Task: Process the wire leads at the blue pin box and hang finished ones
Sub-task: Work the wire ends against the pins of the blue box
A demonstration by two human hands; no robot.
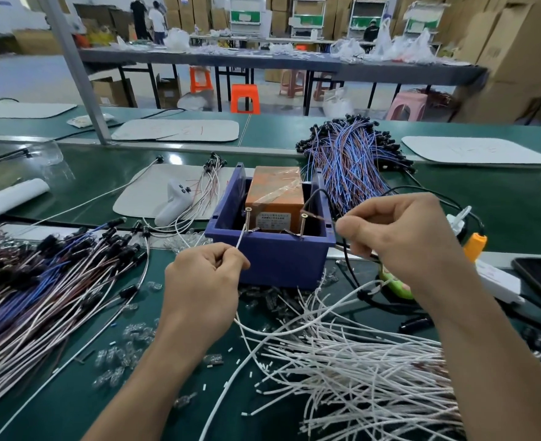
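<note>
Left hand (205, 272) fingers pinch thin white wire lead (240, 241) against blue plastic box's (272, 256) screw pin (248, 219), likely for contact. Right hand (399, 230) fingers pinch a dark lead (345, 248).

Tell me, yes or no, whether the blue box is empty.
No, an orange block wrapped in clear tape stands inside the blue box.

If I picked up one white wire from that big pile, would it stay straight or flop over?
Probably bendy, not limp: the white wires lie in loose curves, yet some ends stick up off the table. Likely very light, since the left hand holds one in just a pinch. They cross over, so neighbours might drag along.
</note>
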